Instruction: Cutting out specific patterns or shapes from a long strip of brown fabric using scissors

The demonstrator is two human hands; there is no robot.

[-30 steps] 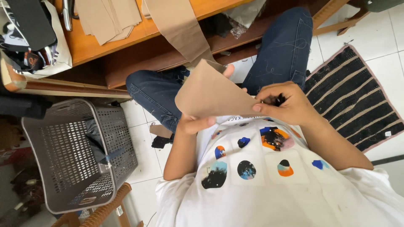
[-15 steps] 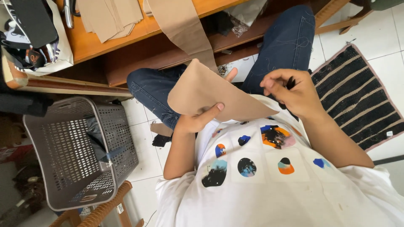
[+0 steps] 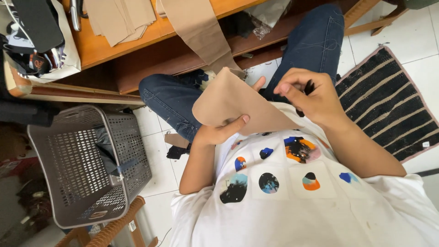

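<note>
Your left hand (image 3: 219, 132) grips the tan fabric piece (image 3: 233, 103) from below, thumb clamped across its lower edge; your right hand (image 3: 306, 93) is closed in a pinch on a small dark tool (image 3: 309, 87), which is too hidden by the fingers to tell what kind it is. That hand sits at about 3 o'clock of the piece, just beside its right edge; whether it touches the cloth I cannot tell.

To do this step well, as I judge it, keep the left thumb pressing firmly so the piece stays taut and flat, and bring the tool to the edge rather than dragging the cloth toward it. Work close to where the thumb holds, so the fabric doesn't flop.

The piece is held in front of your chest, above your lap. Its long axis runs from about 10 o'clock to 4 o'clock, with one corner pointing up toward 11 o'clock and the lower end tapering over your white printed shirt (image 3: 283, 183).

Outward from there: your jeans-clad legs (image 3: 178, 93) lie at 12 o'clock, a long tan strip (image 3: 196, 27) hangs off the wooden table (image 3: 137, 34) above, a grey plastic basket (image 3: 87, 164) stands at 8 o'clock, and a striped mat (image 3: 388, 100) lies at 3 o'clock.
</note>
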